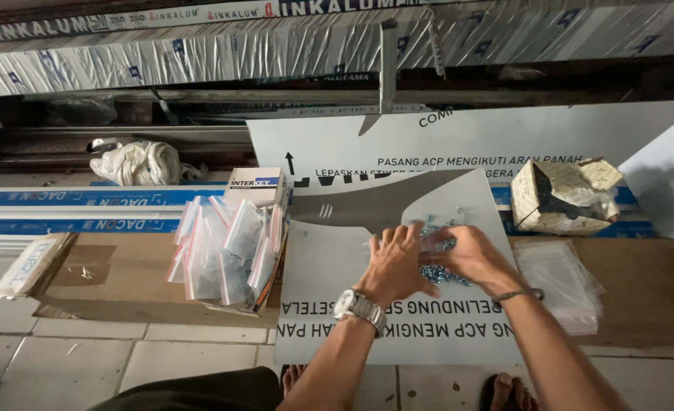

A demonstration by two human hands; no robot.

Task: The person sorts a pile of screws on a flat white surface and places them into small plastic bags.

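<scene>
My left hand, with a metal wristwatch on the wrist, and my right hand, with a thin band on the wrist, meet over a pile of small silvery-blue screws. The screws lie on a white printed panel on the floor. Between the fingers of both hands is a small clear plastic bag, held just above the screws. My forearms reach in from the bottom edge.
A heap of small zip bags rests in an open cardboard box to the left, on flattened cardboard. A stack of clear bags lies to the right. A torn wrapped box sits behind. Wrapped metal profiles run along the back.
</scene>
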